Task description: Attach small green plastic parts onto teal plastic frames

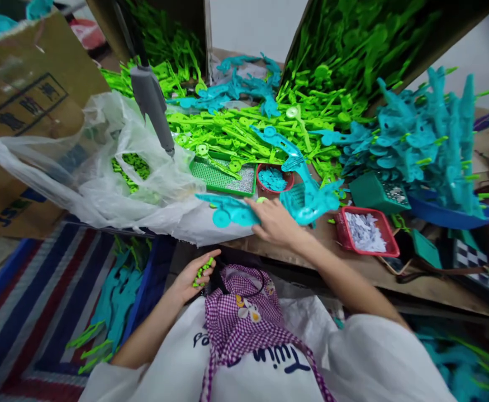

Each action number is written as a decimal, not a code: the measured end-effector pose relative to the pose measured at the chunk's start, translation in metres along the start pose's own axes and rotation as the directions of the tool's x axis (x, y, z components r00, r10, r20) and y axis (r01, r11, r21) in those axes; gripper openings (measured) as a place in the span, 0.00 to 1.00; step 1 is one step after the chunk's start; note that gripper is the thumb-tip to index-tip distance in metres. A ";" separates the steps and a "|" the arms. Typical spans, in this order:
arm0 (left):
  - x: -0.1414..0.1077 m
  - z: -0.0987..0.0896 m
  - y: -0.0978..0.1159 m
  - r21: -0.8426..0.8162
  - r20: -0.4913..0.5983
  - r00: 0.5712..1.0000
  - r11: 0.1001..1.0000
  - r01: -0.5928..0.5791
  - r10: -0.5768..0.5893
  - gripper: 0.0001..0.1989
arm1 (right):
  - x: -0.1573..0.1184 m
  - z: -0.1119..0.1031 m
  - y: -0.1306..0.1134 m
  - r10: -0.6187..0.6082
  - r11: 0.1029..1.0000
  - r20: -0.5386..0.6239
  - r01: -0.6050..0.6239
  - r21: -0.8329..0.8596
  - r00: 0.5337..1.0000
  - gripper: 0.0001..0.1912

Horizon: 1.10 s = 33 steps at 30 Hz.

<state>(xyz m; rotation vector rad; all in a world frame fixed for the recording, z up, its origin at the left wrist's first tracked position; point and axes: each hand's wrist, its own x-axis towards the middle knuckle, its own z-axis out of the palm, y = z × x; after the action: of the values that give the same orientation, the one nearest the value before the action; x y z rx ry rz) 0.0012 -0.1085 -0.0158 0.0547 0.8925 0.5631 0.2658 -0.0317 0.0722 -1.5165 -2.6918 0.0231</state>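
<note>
My left hand (194, 276) is cupped in front of my apron, its fingers curled around several small green plastic pieces (203, 272). My right hand (275, 222) reaches over the bench edge. Its fingers and thumb are on a long turquoise plastic part (229, 212), which lies flat on white plastic at the front of the bench. Bits of green show on that part beside my fingers. Another curved turquoise part (307, 187) lies behind and to the right of this hand. What the right fingertips press on is partly hidden.
A grey power screwdriver (154, 106) hangs over a plastic bag (101, 184) of green pieces. Behind are a green tray (217, 181) of screws and piled green parts (248, 131). On the right stand a red basket (345, 237) and stacked turquoise parts (420, 134).
</note>
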 end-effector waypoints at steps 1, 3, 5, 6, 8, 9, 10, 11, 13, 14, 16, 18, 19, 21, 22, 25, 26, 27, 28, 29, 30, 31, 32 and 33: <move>0.001 -0.001 0.001 0.022 -0.024 0.999 0.999 -0.048 0.048 0.09 | -0.018 0.019 -0.008 0.015 0.999 0.060 -0.018 0.043 0.998 0.34; 0.002 -0.001 0.003 0.056 -0.065 0.991 0.992 -0.110 0.113 0.04 | -0.043 0.051 -0.020 0.069 0.992 0.151 -0.084 0.096 0.986 0.33; 0.003 0.004 0.006 0.084 -0.083 0.988 0.989 -0.123 0.130 0.04 | -0.053 0.068 -0.028 0.114 0.986 0.173 -0.133 0.104 0.978 0.32; 0.003 0.007 0.007 0.095 -0.086 0.987 0.988 -0.125 0.133 0.06 | -0.053 0.071 -0.031 0.130 0.984 0.154 -0.147 0.105 0.980 0.32; 0.004 0.014 0.009 0.104 -0.101 0.982 0.984 -0.146 0.157 0.08 | -0.048 0.067 -0.039 0.157 0.976 0.068 -0.166 0.144 0.985 0.33; 0.005 0.017 0.009 0.098 -0.114 0.977 0.981 -0.168 0.178 0.09 | -0.044 0.063 -0.044 0.168 0.965 0.017 -0.168 0.201 0.986 0.32; 0.006 0.019 0.009 0.081 -0.129 0.971 0.978 -0.191 0.200 0.09 | -0.038 0.060 -0.052 0.174 0.944 -0.026 -0.159 0.288 0.984 0.31; 0.007 0.021 0.009 0.053 -0.140 0.966 0.976 -0.210 0.216 0.10 | -0.032 0.058 -0.061 0.175 0.909 -0.057 -0.139 0.393 0.983 0.29; 0.010 0.024 0.008 -0.027 -0.139 0.967 0.976 -0.217 0.212 0.11 | -0.019 0.061 -0.082 0.188 0.793 -0.091 -0.097 0.601 0.978 0.22; 0.012 0.025 0.009 -0.071 -0.126 0.971 0.975 -0.211 0.201 0.11 | -0.013 0.065 -0.092 0.210 0.723 -0.099 -0.086 0.685 0.973 0.19; 0.013 0.027 0.011 -0.139 -0.115 0.971 0.965 -0.224 0.209 0.11 | -0.003 0.072 -0.109 0.266 0.606 -0.115 -0.073 0.792 0.957 0.16; 0.012 0.029 0.016 -0.175 -0.145 0.954 0.942 -0.287 0.264 0.11 | 0.004 0.074 -0.117 0.266 0.567 -0.140 -0.037 0.823 0.954 0.15; 0.011 0.030 0.020 -0.181 -0.162 0.942 0.929 -0.321 0.294 0.11 | 0.007 0.072 -0.118 0.246 0.581 -0.157 -0.016 0.814 0.957 0.16; 0.008 0.033 0.029 -0.171 -0.169 0.931 0.920 -0.352 0.324 0.12 | 0.017 0.063 -0.117 0.201 0.647 -0.189 0.014 0.762 0.961 0.16; 0.008 0.035 0.035 -0.154 -0.159 0.930 0.922 -0.354 0.331 0.12 | 0.024 0.057 -0.115 0.196 0.678 -0.208 0.020 0.735 0.958 0.16; 0.011 0.040 0.055 -0.048 -0.119 0.896 0.899 -0.435 0.427 0.16 | 0.054 0.040 -0.107 0.252 0.658 -0.286 0.053 0.751 0.925 0.16; 0.014 0.041 0.061 0.010 -0.103 0.865 0.870 -0.493 0.491 0.17 | 0.063 0.037 -0.103 0.291 0.608 -0.302 0.068 0.791 0.908 0.16; 0.018 0.042 0.066 0.087 -0.082 0.822 0.825 -0.558 0.564 0.17 | 0.070 0.035 -0.098 0.343 0.543 -0.306 0.078 0.836 0.888 0.16; 0.022 0.040 0.069 0.184 -0.060 0.765 0.761 -0.623 0.641 0.17 | 0.073 0.036 -0.092 0.402 0.473 -0.293 0.077 0.878 0.867 0.16; 0.027 0.038 0.072 0.304 -0.031 0.699 0.673 -0.674 0.714 0.17 | 0.071 0.038 -0.086 0.458 0.408 -0.265 0.065 0.911 0.848 0.15; 0.032 0.034 0.073 0.443 0.009 0.629 0.561 -0.700 0.777 0.16 | 0.066 0.043 -0.080 0.507 0.351 -0.226 0.040 0.936 0.832 0.15; 0.037 0.029 0.074 0.583 0.062 0.558 0.424 -0.693 0.827 0.14 | 0.058 0.049 -0.073 0.549 0.295 -0.177 0.008 0.955 0.817 0.15; 0.042 0.024 0.074 0.706 0.126 0.496 0.273 -0.653 0.859 0.13 | 0.047 0.057 -0.068 0.583 0.236 -0.118 -0.029 0.971 0.804 0.16; 0.046 0.018 0.074 0.799 0.193 0.450 0.126 -0.588 0.872 0.13 | 0.036 0.066 -0.063 0.603 0.175 -0.053 -0.067 0.982 0.796 0.18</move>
<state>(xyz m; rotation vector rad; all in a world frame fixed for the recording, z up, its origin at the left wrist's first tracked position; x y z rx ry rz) 0.0045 -0.0197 -0.0169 1.4110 1.3971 1.1199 0.1894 -0.0327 0.0104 -1.3141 -1.2449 1.0245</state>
